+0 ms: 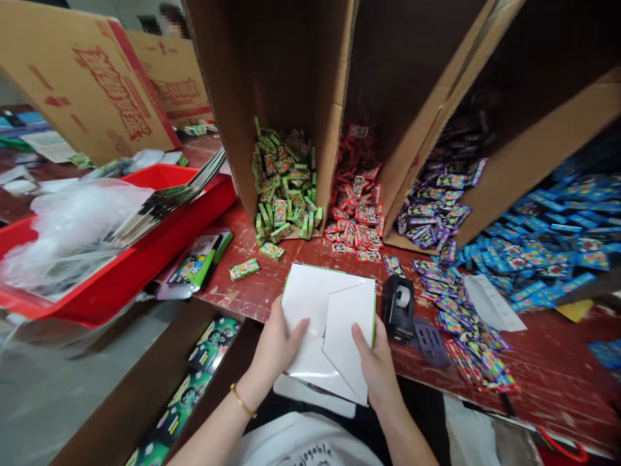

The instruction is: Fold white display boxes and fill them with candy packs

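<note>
Between my two hands is a cardboard box (310,304), its white side with interlocking flaps facing up and a thin green edge showing. My left hand (284,343) grips its left side, thumb on top. My right hand (373,362) clasps the right side, thumb resting on a flap; the fingers beneath are hidden. Just right of the box sits a black tape dispenser (398,309), with a dark slotted plastic piece (431,343) beside it. Two small green packets (244,269) lie beyond the box on the red table.
Upright cardboard bins hold heaps of green packets (286,178), red packets (356,207), purple packets (431,207) and blue packets (543,239). A red tray (194,239) with plastic bags and flat cartons stands left. Below is an open carton of green printed boxes (213,346). A person (173,22) is behind.
</note>
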`<state>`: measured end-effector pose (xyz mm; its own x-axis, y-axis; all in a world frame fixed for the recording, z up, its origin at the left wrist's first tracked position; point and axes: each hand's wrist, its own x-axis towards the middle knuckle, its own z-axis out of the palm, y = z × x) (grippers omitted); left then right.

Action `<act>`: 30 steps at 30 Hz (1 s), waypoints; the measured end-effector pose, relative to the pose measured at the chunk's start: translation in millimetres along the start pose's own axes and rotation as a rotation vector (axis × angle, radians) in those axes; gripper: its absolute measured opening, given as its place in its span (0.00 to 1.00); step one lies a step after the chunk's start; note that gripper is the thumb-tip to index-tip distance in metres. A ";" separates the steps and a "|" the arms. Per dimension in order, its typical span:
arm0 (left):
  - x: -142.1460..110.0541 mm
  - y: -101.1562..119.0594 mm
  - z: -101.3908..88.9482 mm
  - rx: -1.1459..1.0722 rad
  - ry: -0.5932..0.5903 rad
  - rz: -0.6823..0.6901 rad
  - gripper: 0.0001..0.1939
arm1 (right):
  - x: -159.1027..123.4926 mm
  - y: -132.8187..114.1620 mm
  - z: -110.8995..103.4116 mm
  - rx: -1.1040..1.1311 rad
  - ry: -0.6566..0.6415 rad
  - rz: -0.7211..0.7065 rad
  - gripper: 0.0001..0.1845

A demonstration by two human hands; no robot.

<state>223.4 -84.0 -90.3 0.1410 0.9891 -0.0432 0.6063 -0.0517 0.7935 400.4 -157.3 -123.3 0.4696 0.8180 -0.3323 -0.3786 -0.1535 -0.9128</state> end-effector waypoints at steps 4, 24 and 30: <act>-0.3 31.2 -41.7 -0.351 -0.074 -0.178 0.32 | -9.4 -35.0 3.6 -0.049 -0.118 -0.064 0.42; -29.6 17.3 -6.7 -0.648 -0.087 -0.334 0.31 | -21.6 4.0 9.1 -0.692 0.187 -0.393 0.72; -44.6 -16.2 3.1 -0.879 -0.158 -0.565 0.28 | -5.5 34.4 25.6 -0.959 0.213 -0.409 0.69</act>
<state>209.7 -127.8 -103.1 0.1536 0.8059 -0.5718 -0.1560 0.5912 0.7913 364.3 -152.9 -146.9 0.5838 0.8066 0.0923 0.5831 -0.3374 -0.7390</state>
